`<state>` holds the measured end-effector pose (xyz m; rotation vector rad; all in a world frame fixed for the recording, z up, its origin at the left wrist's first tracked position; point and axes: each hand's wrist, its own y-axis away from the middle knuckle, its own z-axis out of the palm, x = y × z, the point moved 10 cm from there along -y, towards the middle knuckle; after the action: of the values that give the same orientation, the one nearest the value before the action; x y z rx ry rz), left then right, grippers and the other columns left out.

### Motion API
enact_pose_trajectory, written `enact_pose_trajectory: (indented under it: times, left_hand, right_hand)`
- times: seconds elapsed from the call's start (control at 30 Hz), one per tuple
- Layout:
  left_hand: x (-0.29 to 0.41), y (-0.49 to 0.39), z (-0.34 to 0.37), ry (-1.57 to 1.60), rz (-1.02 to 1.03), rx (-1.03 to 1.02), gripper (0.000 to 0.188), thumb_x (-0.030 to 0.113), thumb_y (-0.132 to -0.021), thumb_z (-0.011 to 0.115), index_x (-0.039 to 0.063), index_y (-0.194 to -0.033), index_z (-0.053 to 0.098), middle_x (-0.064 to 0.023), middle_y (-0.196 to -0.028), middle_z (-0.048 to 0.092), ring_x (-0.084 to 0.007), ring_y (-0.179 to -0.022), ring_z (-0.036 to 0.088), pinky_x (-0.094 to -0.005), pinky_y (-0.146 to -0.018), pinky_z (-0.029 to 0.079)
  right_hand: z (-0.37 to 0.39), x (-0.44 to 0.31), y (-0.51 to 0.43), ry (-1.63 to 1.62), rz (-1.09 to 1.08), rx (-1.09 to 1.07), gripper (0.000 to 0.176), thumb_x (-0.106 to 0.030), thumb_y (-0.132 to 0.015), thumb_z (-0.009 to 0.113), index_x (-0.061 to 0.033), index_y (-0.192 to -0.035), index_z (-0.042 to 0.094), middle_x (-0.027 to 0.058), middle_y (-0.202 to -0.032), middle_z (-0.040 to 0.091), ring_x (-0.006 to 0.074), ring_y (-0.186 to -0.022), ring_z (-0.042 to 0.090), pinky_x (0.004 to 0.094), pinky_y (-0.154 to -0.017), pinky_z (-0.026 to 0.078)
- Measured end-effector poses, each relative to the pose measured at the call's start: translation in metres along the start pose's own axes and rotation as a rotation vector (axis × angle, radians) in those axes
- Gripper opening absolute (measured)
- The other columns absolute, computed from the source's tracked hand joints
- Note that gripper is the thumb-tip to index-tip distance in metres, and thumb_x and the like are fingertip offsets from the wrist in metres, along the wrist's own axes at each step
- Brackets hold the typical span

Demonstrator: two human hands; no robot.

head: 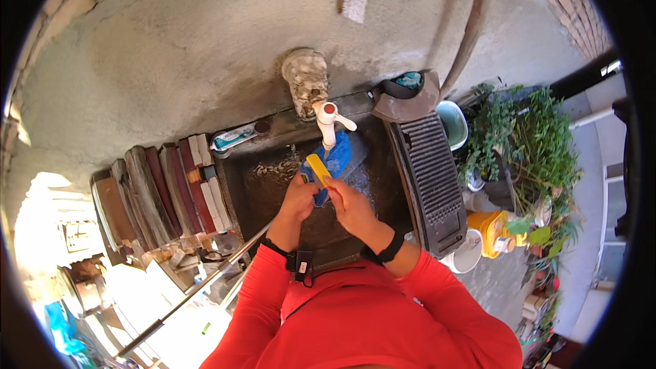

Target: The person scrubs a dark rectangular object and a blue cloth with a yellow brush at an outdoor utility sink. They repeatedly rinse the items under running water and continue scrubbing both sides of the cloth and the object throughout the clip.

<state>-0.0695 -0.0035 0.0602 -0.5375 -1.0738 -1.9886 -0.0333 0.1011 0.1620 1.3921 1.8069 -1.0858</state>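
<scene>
My right hand [352, 206] grips the near end of a yellow bar-shaped object [318, 168], which slants up below the spout of a white plastic tap [329, 122]. My left hand [299, 198] is closed on the left edge of a blue cloth or mop head [339, 156], close beside the yellow object; a bit of green shows at its fingers. The blue material hangs under the tap over the dark sink basin [266, 189]. Whether the yellow object touches the cloth cannot be told.
A black ridged washboard [432, 174] leans along the sink's right side. Stacked boards and bricks [164, 189] stand left, with a toothpaste-like tube [233, 137] on the ledge. A metal pole [205, 283] slants at lower left. A white bucket [467, 252], yellow container [487, 230] and plants [538, 138] are right.
</scene>
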Motion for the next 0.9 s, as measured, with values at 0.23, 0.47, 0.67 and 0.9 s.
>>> enact_pose_trajectory:
  times: [0.23, 0.47, 0.67, 0.9]
  left_hand:
    - [-0.017, 0.025, -0.003, 0.310, -0.082, -0.044, 0.065, -0.011, -0.064, 0.043, 0.000, -0.128, 0.049, -0.0204, -0.116, 0.060, -0.0408, -0.101, 0.063, -0.0569, -0.086, 0.053]
    - [-0.012, 0.018, -0.051, 0.102, -0.028, 0.120, 0.065, -0.007, -0.065, 0.046, -0.001, -0.130, 0.047, -0.0207, -0.121, 0.057, -0.0425, -0.108, 0.059, -0.0600, -0.087, 0.051]
    - [0.008, 0.060, -0.014, 0.308, -0.119, -0.065, 0.079, -0.008, -0.058, 0.044, -0.001, -0.137, 0.043, -0.0250, -0.134, 0.050, -0.0476, -0.121, 0.051, -0.0619, -0.092, 0.048]
    - [0.004, 0.063, -0.012, 0.239, -0.094, -0.030, 0.076, -0.008, -0.060, 0.044, -0.001, -0.136, 0.043, -0.0240, -0.132, 0.052, -0.0472, -0.117, 0.054, -0.0601, -0.089, 0.050]
  right_hand:
    - [-0.015, 0.078, -0.011, 0.382, 0.329, 0.092, 0.024, -0.026, -0.099, 0.048, -0.0150, -0.119, 0.054, 0.0219, -0.078, 0.065, 0.0418, -0.070, 0.064, 0.0520, -0.059, 0.051]
    - [0.037, 0.036, 0.027, 0.152, 0.240, -0.029, 0.029, -0.031, -0.099, 0.047, -0.0246, -0.127, 0.051, 0.0200, -0.089, 0.063, 0.0412, -0.076, 0.063, 0.0516, -0.065, 0.051]
    - [-0.001, 0.121, -0.005, 0.433, 0.367, -0.063, 0.030, -0.032, -0.100, 0.045, -0.0278, -0.129, 0.048, 0.0176, -0.091, 0.064, 0.0375, -0.074, 0.066, 0.0502, -0.063, 0.052]
    - [-0.006, 0.127, -0.020, 0.415, 0.398, 0.045, 0.026, -0.029, -0.097, 0.050, -0.0233, -0.122, 0.055, 0.0205, -0.084, 0.064, 0.0401, -0.069, 0.065, 0.0502, -0.059, 0.052]
